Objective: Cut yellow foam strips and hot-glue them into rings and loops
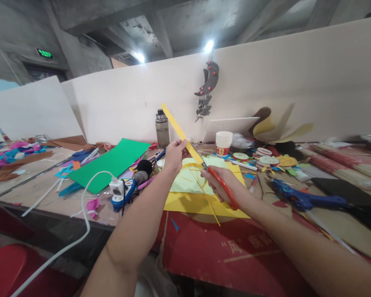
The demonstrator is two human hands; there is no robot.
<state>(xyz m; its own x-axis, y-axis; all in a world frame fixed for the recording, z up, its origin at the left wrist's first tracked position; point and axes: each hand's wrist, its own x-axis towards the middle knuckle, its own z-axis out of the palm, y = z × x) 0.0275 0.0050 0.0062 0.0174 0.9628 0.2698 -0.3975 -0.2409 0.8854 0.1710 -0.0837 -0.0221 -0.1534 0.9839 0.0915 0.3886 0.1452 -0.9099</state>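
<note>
As left hand (174, 153) pinches paper (177, 125), right (230, 179) grips scissors (226, 189).

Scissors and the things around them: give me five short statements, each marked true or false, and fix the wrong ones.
1. The right hand holds the scissors. True.
2. The left hand is empty. False: it holds the yellow strip.
3. In the picture, the bottle stands left of the cup. True.
4. The glue gun is yellow. False: it is blue.
5. In the picture, the green sheet lies left of the bottle. True.
</note>
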